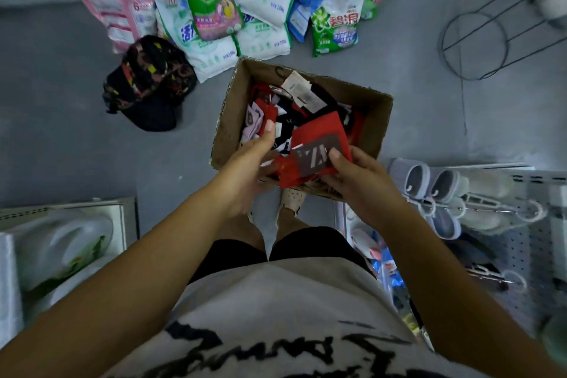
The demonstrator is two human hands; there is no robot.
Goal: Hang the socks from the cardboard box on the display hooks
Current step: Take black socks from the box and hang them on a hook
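My shirt: it filled the bottom of the frame, pale with dark lettering, my forearms reaching forward from it toward the centre.

My right hand [365, 184]: just right of centre; thumb pressed on top of the grey label, the other fingers curled underneath, pinching the red sock pack [316, 147] shut between them.

My left hand [248, 163]: just left of centre; thumb stretched up the pack's left edge, fingers below it (mostly hidden, so I could not tell how firmly they gripped), steadying the same pack.

Red sock pack: held over the near edge of the cardboard box [230, 120], at mid-frame, tilted, not yet lifted clear.

Box contents: a jumble of more socks [285, 110], red, black and white, with paper tags showing, filling the bottom of the box on the grey floor.

Display hooks [527, 215]: at the right edge, on a white pegboard panel; the ones I could see carried pale shoes, not socks.

Farther off: a dark patterned bag [150, 83] left of the box; detergent bags [254, 0] piled across the top; a wire stand [474, 43] at upper right.

Progress: early, by my reckoning. No hung socks showed in view, one pack was in hand, and a good heap was left to hang.
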